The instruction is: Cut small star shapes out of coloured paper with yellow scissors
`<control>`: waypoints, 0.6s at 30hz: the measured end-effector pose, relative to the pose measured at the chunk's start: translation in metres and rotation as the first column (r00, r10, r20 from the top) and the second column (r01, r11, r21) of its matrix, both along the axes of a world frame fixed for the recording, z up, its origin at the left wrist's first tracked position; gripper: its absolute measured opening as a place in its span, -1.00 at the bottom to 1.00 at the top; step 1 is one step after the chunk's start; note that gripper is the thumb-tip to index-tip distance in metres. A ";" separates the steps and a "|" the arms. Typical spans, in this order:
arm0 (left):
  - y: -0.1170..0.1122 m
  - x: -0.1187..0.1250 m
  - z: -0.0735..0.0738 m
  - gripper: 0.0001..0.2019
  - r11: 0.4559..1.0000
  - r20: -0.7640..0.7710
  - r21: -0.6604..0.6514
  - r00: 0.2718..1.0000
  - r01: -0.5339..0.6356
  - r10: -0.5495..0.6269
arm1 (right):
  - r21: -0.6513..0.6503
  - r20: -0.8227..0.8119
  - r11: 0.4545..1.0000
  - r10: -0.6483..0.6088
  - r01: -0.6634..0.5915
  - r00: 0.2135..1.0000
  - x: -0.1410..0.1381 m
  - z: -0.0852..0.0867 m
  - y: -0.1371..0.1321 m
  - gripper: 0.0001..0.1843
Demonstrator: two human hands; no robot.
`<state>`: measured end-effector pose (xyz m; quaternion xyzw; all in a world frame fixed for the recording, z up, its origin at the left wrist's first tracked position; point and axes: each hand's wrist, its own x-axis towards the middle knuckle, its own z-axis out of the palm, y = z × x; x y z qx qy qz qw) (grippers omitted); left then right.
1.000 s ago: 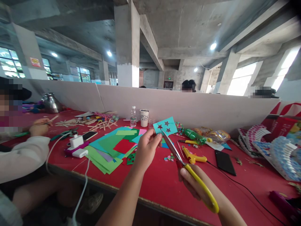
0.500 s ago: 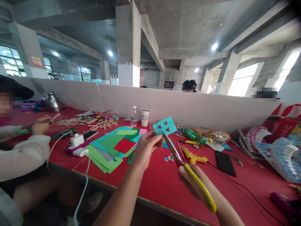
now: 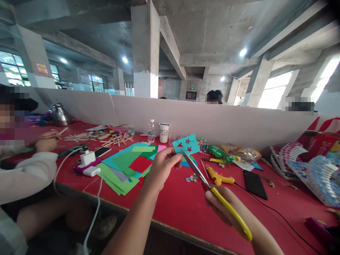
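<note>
My left hand (image 3: 162, 168) pinches the lower left corner of a small light-blue piece of paper (image 3: 195, 141) between thumb and fingers. Three dark red star shapes show in the paper; they look like cut-outs. My right hand (image 3: 221, 203) is closed round the yellow handles of a pair of scissors (image 3: 230, 209). The scissor tips meet the paper's lower edge, close to my left thumb. Just beyond the blades, a little pile of coloured stars (image 3: 191, 178) lies on the red table (image 3: 183, 209).
Coloured paper sheets (image 3: 119, 166) spread to the left, beside a power strip with a white charger (image 3: 87, 158). A yellow glue gun (image 3: 219, 176), a black phone (image 3: 255, 184) and a green bottle (image 3: 220, 154) lie right. A co-worker's sleeve (image 3: 32, 173) is at far left.
My right hand and the scissor handles have shifted slightly right and down. The paper has tilted a little, its right edge lower. My left hand keeps its pinch.
</note>
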<state>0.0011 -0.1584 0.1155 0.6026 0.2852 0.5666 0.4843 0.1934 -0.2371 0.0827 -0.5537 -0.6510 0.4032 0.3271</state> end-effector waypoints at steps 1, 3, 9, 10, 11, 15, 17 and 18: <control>0.000 -0.001 0.001 -0.88 1.000 -0.008 0.005 1.000 -0.002 0.002 | 0.004 0.003 1.000 0.001 -0.002 1.000 0.000 0.000 0.000 -0.43; -0.001 -0.002 0.001 -0.88 1.000 -0.022 0.014 1.000 -0.007 0.008 | 0.013 0.012 1.000 0.009 -0.009 1.000 -0.001 -0.001 -0.001 -0.42; 0.001 -0.004 -0.001 -0.88 1.000 -0.046 0.014 0.999 -0.001 0.002 | -0.046 0.014 0.999 -0.024 0.025 1.000 -0.002 -0.003 -0.002 -0.41; 0.002 -0.004 -0.002 -0.88 1.000 -0.036 0.008 0.999 0.005 -0.005 | -0.043 0.018 0.999 -0.027 0.028 0.999 -0.002 -0.004 -0.002 -0.42; 0.002 -0.004 -0.002 -0.88 1.000 -0.020 -0.001 1.000 0.010 -0.010 | -0.040 0.019 0.999 -0.030 0.031 0.999 -0.002 -0.004 -0.002 -0.43; 0.003 0.001 -0.007 -0.89 0.995 0.133 -0.091 0.991 0.042 -0.030 | -0.054 -0.025 0.997 -0.049 0.048 0.998 -0.005 -0.007 0.000 -0.47; 0.004 0.006 -0.011 -0.90 0.983 0.262 -0.156 0.964 0.092 -0.049 | -0.029 -0.052 0.999 -0.041 0.040 0.998 -0.008 -0.008 0.002 -0.44; 0.003 0.009 -0.012 -0.91 0.977 0.323 -0.181 0.945 0.116 -0.052 | -0.019 -0.056 1.000 -0.026 0.025 0.998 -0.009 -0.008 0.003 -0.42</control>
